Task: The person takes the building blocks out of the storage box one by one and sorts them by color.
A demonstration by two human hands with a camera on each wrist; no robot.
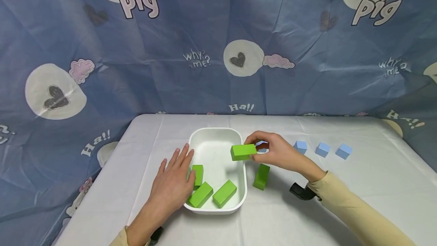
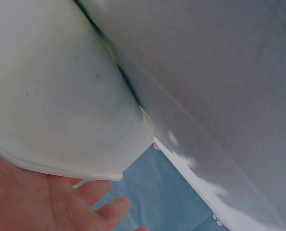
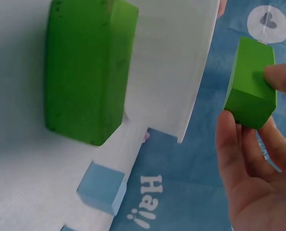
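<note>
My right hand [image 1: 278,153] pinches a green block [image 1: 243,152] by one end and holds it above the right rim of a white tray [image 1: 218,211]. In the right wrist view the thumb and fingers grip that green block [image 3: 252,82]. My left hand [image 1: 174,185] lies with straight fingers on the tray's left rim. Several green blocks [image 1: 224,193] lie at the near end inside the tray, one partly hidden by the left hand. Another green block [image 1: 261,177] stands on the table just right of the tray. In the left wrist view, the left hand [image 2: 80,204] touches the tray's side [image 2: 75,96].
Small blue cubes [image 1: 322,149] stand in a row on the table right of the tray, one partly hidden behind the right hand. A white cloth covers the table [image 1: 385,185]. Behind it hangs a blue printed curtain [image 1: 191,90].
</note>
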